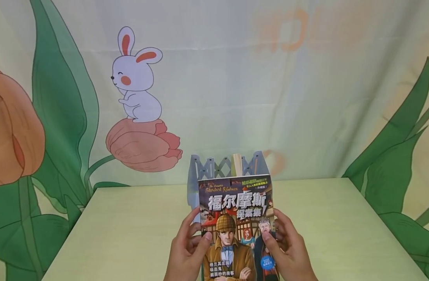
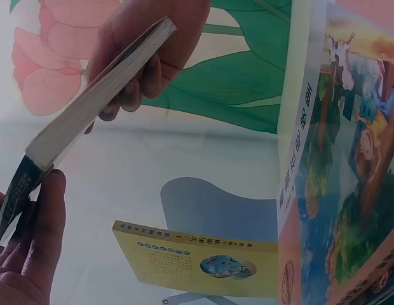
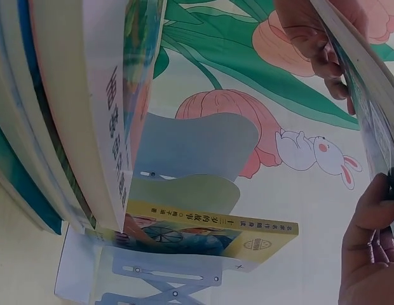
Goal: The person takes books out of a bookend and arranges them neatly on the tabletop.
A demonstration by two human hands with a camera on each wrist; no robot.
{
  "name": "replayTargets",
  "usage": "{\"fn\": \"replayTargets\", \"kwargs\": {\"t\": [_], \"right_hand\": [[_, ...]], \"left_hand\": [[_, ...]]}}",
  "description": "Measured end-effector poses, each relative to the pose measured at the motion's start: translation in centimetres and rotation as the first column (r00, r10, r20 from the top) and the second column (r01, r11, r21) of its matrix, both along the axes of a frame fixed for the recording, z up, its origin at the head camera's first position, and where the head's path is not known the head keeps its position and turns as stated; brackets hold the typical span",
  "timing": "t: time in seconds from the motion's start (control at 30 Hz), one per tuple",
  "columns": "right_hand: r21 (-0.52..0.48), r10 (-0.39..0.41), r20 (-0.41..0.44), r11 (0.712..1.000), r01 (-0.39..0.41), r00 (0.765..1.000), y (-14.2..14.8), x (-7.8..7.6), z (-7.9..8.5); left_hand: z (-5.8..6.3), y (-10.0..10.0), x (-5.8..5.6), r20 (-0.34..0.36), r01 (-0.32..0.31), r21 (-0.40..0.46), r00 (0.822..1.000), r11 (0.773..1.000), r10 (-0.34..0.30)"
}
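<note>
My left hand (image 1: 187, 246) and right hand (image 1: 289, 248) grip a Sherlock Holmes paperback (image 1: 235, 230) by its two side edges. Both thumbs rest on the illustrated front cover, with the fingers bent round behind it. The page edges of the paperback (image 2: 98, 92) show in the left wrist view, between the left hand (image 2: 156, 44) above and the right hand (image 2: 35, 241) at lower left. Directly behind the paperback stands a blue-grey folding book rack (image 1: 194, 175), its lower part hidden. A yellow book (image 2: 190, 260) stands upright in it.
A stack of books (image 3: 63, 114) lies flat near the rack, below the held paperback; its top book (image 2: 356, 146) has a colourful illustrated cover. The pale green table (image 1: 130, 226) reaches back to a curtain (image 1: 218, 78) printed with a rabbit, tulips and leaves.
</note>
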State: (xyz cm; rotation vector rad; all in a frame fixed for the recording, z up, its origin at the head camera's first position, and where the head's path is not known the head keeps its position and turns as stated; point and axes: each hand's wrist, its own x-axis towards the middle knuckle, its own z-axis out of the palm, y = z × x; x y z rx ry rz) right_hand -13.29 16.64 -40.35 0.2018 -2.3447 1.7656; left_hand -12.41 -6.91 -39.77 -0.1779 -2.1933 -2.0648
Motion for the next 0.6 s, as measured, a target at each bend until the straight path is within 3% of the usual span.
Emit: {"fn": "replayTargets", "kwargs": {"t": [0.27,0.47,0.6], "right_hand": [[0.012,0.010,-0.029,1.000,-0.010,1.000,0.22,0.12,-0.06],[0.008,0.068,-0.148,0.998,-0.067,0.987,0.40,0.02,-0.28],[-0.012,0.077,-0.179,0.997,-0.080,0.981,0.54,0.18,-0.28]], "left_hand": [[-0.29,0.00,-0.27,0.004,0.001,-0.016,1.000,1.000,-0.001],[-0.49,0.04,-0.23,0.014,-0.004,-0.015,1.000,1.000,0.004],[-0.58,0.06,-0.10,0.002,-0.007,-0.011,1.000,1.000,0.007]]}}
